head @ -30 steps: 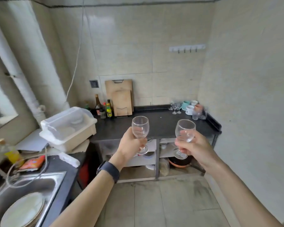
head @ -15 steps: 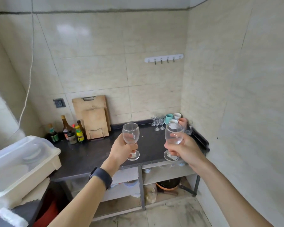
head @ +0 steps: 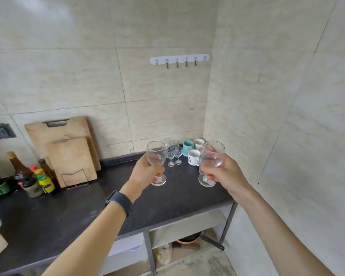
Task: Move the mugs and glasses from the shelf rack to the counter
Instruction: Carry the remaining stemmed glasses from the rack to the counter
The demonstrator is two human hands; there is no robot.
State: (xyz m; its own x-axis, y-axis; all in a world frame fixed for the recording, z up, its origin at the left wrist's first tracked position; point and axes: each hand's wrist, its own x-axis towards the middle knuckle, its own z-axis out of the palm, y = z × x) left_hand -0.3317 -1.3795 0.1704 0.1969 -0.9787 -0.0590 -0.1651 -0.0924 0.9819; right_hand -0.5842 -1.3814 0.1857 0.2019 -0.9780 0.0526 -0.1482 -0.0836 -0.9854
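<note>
Head view shows a person reaching over the dark counter (head: 78,212) with a stemmed glass in each hand. The left hand (head: 145,173) curls its fingers round the stem and lower bowl of the left wine glass (head: 156,156), which is upright. Whether its foot rests on the counter or hangs just above it cannot be told. The right hand (head: 223,174) grips the right wine glass (head: 212,154) the same way, at 3 o'clock from the first and apart from it, its foot just as low. Neither hand is spread; both are closed round glass.

At 1 o'clock from the left glass, in the back corner, stands a cluster already on the counter: two small stemmed glasses (head: 170,154), a teal mug (head: 188,146) and a white mug (head: 193,157). Wooden cutting boards (head: 68,148) lean against the wall at 9 o'clock.

These glasses look thin, light and rigid, so probably brittle and smooth to the fingers. With the wide bowl over a narrow foot, each is likely to be top-heavy. The stem is the weakest part, so the safest hold is high on it, just under the bowl, much as now. The counter looks hard, so each foot should meet it flat and gently. A rim knocked against the mugs, or the two bowls clinking together, could chip them.
</note>
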